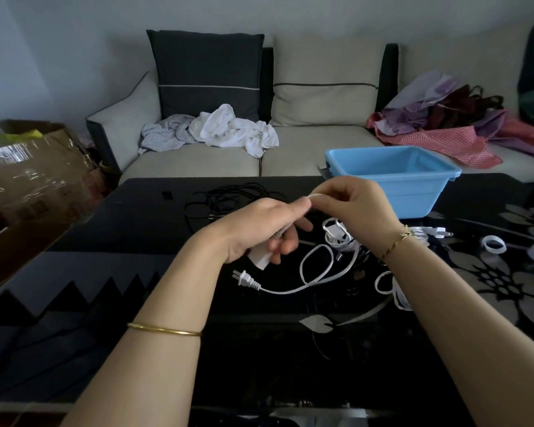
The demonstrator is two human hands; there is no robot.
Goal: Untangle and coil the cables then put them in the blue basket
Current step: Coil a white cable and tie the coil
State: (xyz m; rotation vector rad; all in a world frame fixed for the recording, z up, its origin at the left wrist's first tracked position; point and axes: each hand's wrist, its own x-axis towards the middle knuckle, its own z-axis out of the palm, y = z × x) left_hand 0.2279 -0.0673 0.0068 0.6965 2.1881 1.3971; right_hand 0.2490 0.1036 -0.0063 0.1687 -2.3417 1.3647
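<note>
While a beige sofa (198, 163) with crumpled clothes (228, 127) fills the back, both hands work over a glossy black table (142, 208).
A taped cardboard box (34, 171) stands at left; the rectangular blue plastic basket (413, 195) sits on the table's far side, just behind the right hand (361, 208). Black cables (228, 192) lie tangled beyond the left hand (259, 229), which grips a thin white cable (315, 196); the right hand pinches its loop.

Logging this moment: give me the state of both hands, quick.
Left hand: grips the white cable.
Right hand: pinches the same white cable.
</note>
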